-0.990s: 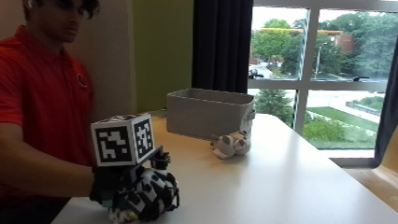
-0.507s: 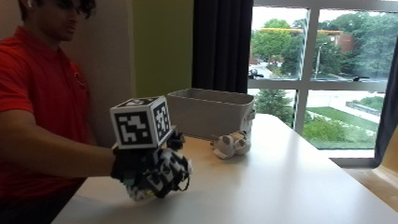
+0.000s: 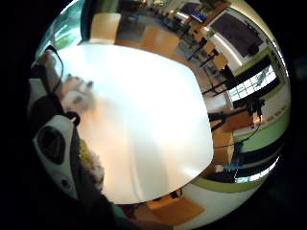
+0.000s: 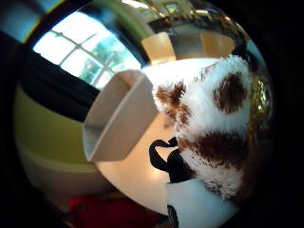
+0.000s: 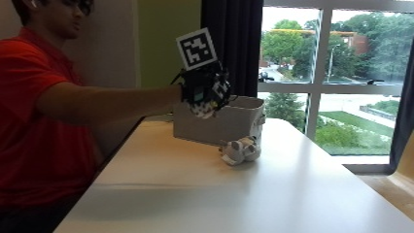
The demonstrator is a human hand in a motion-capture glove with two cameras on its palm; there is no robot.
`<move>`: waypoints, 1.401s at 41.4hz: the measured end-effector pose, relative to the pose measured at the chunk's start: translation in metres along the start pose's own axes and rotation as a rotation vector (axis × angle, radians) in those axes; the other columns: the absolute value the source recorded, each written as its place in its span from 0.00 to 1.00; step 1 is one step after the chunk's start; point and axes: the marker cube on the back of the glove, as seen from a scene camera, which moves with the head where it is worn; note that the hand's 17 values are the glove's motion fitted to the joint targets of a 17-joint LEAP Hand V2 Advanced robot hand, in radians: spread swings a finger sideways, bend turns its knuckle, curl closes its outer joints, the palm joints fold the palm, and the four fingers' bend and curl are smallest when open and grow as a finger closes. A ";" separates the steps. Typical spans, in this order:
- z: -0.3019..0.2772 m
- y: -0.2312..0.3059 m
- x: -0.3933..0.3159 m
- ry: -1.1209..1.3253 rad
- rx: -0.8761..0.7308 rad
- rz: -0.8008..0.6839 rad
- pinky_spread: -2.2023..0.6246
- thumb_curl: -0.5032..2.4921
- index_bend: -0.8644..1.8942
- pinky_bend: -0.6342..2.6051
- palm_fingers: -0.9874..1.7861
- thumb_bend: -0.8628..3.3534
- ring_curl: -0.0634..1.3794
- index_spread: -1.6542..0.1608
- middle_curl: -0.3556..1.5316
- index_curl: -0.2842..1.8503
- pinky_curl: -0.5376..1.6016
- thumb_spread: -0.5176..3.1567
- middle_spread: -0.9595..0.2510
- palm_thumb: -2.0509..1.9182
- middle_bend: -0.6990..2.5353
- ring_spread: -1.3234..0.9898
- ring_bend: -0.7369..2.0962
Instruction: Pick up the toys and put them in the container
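My gloved right hand (image 5: 204, 90) is raised above the table, close to the near rim of the grey container (image 5: 226, 124). Its fingers are curled round a white plush toy with brown patches (image 4: 216, 118), whose pale end shows under the glove (image 5: 206, 110). The thumb side palm view has that toy close against the palm, with the open container (image 4: 118, 118) just beyond it. A second small white plush toy (image 5: 240, 150) lies on the white table (image 5: 259, 194) right in front of the container; in the little finger side palm view it is the toy (image 3: 76, 96) beside the glove.
The container stands at the far end of the table, near the window. A person in a red shirt (image 5: 39, 121) sits at the table's left side, arm stretched out. Chairs (image 3: 105, 26) stand past the table's far edge.
The hand has lifted the plush toy from the near part of the table and carried it up and away, to the container's near rim. The other toy has stayed put.
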 end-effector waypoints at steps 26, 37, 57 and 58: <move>-0.066 -0.087 -0.207 -0.122 0.024 -0.239 0.62 0.49 0.45 0.48 0.77 0.20 0.39 0.68 0.55 0.50 0.44 0.27 0.48 0.64 0.47 0.40 0.68; -0.055 -0.090 -0.289 -0.174 -0.016 -0.317 0.62 0.50 0.42 0.48 0.77 0.20 0.39 0.67 0.55 0.51 0.44 0.28 0.48 0.64 0.46 0.40 0.68; -0.026 -0.069 -0.298 -0.095 -0.306 -0.402 0.62 0.50 0.33 0.50 0.65 0.20 0.37 0.65 0.52 0.51 0.45 0.32 0.44 0.62 0.39 0.40 0.67; -0.026 -0.067 -0.295 -0.091 -0.315 -0.409 0.63 0.49 0.32 0.50 0.60 0.19 0.36 0.65 0.51 0.50 0.45 0.34 0.45 0.60 0.39 0.40 0.65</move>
